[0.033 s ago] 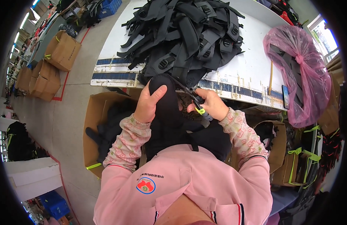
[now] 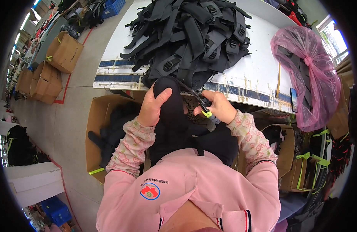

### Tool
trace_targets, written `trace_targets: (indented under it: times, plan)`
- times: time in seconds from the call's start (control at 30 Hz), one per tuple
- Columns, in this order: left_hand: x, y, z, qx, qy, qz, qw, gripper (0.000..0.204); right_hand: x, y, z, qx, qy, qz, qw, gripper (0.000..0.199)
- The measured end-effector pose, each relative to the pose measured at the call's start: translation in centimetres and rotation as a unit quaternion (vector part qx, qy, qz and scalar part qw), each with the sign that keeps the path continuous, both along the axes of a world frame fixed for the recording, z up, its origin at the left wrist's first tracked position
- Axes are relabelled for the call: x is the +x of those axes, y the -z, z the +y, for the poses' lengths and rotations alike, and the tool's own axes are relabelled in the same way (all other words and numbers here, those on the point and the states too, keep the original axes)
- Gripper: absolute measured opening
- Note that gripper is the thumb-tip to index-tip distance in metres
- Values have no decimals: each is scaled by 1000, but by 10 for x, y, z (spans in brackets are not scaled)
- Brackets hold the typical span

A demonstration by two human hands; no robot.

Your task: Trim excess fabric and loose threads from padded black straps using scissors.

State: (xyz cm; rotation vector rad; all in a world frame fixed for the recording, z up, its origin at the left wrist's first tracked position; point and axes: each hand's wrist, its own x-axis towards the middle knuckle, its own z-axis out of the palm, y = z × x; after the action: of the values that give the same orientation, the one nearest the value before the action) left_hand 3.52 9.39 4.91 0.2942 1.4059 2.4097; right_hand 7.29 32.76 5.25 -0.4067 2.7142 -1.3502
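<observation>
My left hand (image 2: 151, 106) grips a black padded strap (image 2: 167, 96) near its rounded upper end, thumb pressed on its face. The rest of the strap hangs down over my lap and merges with other black cloth. My right hand (image 2: 218, 107) is closed around dark scissors (image 2: 201, 101) with a yellow-green tie on the handle. Their blades slant up and left toward the strap's right edge. Whether the blades touch it, I cannot tell. Just beyond my hands, a heap of black straps (image 2: 194, 36) with plastic buckles lies on the white table (image 2: 259, 50).
Under the table edge, a cardboard box (image 2: 94, 133) of black pieces stands left of my lap. A pink plastic bag (image 2: 308, 63) and a phone (image 2: 293, 99) are at the table's right. More boxes (image 2: 64, 52) stand on the floor to the left.
My right hand has moved very slightly to the right with the scissors. My left hand and the padded strap look unmoved.
</observation>
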Motion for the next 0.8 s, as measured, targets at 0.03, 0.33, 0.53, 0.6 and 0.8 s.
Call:
trace_targets:
  times: [0.03,0.33,0.53,0.6,0.8]
  plan:
    - [0,-2,1,1,7,-3,1000,24,0,-6,3,15,-5,10,1000,47]
    - [3,-16,3,-12,114,9,993,24,-10,-32,25,123,-33,45,991,51]
    - [3,-15,4,-10,126,7,992,29,-14,-35,41,232,-55,124,963,45]
    - [3,-12,5,-7,134,3,991,31,-14,-51,38,242,-75,118,960,41]
    - [3,-7,7,-45,153,42,986,33,-19,-72,41,285,-107,141,942,41]
